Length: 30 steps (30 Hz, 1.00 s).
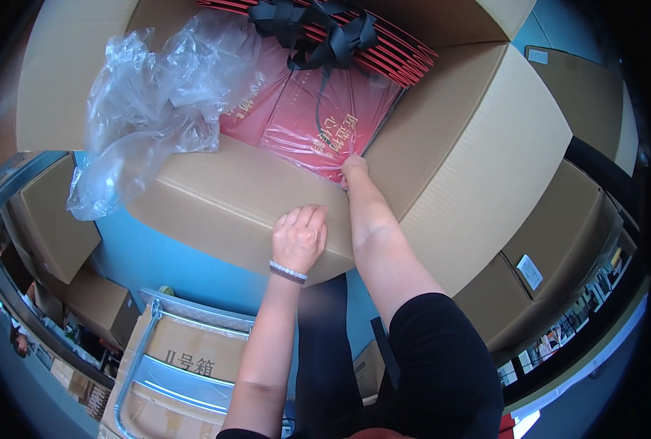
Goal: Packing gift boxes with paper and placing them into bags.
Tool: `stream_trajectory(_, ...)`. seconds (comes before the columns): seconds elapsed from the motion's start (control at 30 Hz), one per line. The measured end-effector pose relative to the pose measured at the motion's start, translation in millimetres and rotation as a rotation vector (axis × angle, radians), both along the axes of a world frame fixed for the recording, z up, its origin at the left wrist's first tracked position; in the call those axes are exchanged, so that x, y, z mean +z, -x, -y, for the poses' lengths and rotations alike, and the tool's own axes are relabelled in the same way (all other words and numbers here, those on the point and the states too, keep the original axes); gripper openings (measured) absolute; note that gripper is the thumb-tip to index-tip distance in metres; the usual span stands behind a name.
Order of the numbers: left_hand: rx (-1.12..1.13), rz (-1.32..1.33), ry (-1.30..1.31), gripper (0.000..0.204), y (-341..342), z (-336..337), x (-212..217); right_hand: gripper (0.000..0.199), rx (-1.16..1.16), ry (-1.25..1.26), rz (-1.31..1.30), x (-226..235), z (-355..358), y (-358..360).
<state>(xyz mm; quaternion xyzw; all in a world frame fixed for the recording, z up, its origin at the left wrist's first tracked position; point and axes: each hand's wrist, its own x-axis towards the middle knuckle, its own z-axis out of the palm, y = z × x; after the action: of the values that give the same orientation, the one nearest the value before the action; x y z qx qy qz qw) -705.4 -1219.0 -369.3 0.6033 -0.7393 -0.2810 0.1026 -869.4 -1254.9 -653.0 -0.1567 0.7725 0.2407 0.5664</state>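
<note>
A large open cardboard box [450,121] holds red flat packages [303,124] with gold characters, under clear plastic wrap. My right hand [353,172] reaches in at the near right, its fingers closed at the packages' near corner, where the plastic wrap [331,165] is pulled into creases. Over the box's near flap [245,190] is my left hand [300,238], its fingers curled and its palm hidden. Stacked red-edged pieces [406,58] with black ribbon bows [347,33] lie on the far part of the packages. Crumpled clear plastic [150,110] drapes over the box's left side.
A folding metal chair [182,388] stands at the lower left by a cardboard carton [186,340]. More cartons [54,216] sit along the left. Other cartons [552,227] are on the right. Blue floor [171,256] shows between the box and the chair.
</note>
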Motion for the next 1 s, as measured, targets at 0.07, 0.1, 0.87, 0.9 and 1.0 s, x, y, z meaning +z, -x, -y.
stream_trajectory(0.07, 0.007, 0.024, -0.034, 0.022, -12.0, -5.5, -1.4, 0.032, 0.306, 0.078, 0.025, 26.1, -2.6, -24.9)
stream_trajectory(0.1, 0.013, 0.046, -0.059, 0.022, -24.4, -7.6, 3.0, 0.032, 0.320, 0.077, 0.053, 47.1, 2.1, -40.7)
stream_trajectory(0.87, 1.300, -1.384, -1.093, 0.081, -57.6, 32.4, -83.4, 0.023, -0.192, 0.456, 1.674, 467.0, 55.7, -35.3)
stream_trajectory(0.9, 1.358, -1.392, -1.135, 0.080, -72.7, 29.4, -99.5, 0.025, -0.242, 0.335, 1.746, 487.7, 54.1, -38.5)
stream_trajectory(1.0, 1.504, -1.440, -1.303, 0.075, -70.5, 45.9, -128.0, 0.023, 0.384, 0.478, 1.889, 511.8, 49.0, -22.9)
